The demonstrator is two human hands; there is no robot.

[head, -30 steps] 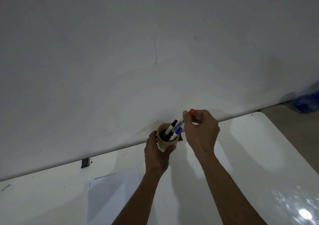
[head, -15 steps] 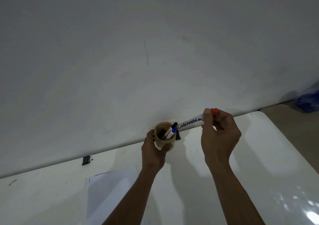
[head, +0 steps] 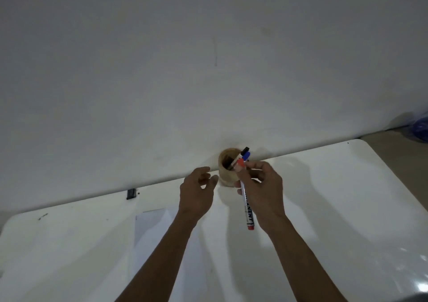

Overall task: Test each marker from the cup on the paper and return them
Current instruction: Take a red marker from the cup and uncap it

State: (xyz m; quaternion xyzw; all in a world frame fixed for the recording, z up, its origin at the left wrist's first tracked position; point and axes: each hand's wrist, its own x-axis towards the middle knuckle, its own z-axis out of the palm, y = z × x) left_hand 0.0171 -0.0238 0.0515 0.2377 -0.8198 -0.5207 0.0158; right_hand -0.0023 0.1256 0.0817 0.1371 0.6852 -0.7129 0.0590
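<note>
A tan cup (head: 225,174) stands at the table's far edge against the wall. Two markers lean out of it, one with a black cap (head: 245,150) and one with a blue cap (head: 247,155). My right hand (head: 264,190) holds a white red-capped marker (head: 247,209) just in front of the cup, cap end up and barrel pointing down toward me. My left hand (head: 196,190) hovers beside the cup's left side, fingers apart, holding nothing. A white sheet of paper (head: 155,230) lies on the table under my left forearm, partly hidden by it.
The white table (head: 335,209) has a rounded right corner, with floor and a blue object (head: 420,128) beyond it. A small black clip (head: 131,193) sits at the table's back edge on the left. A plain white wall rises directly behind the cup.
My right hand pulled the red marker out of the cup and swung it from level to nearly upright. My left hand released the cup and opened beside it.
</note>
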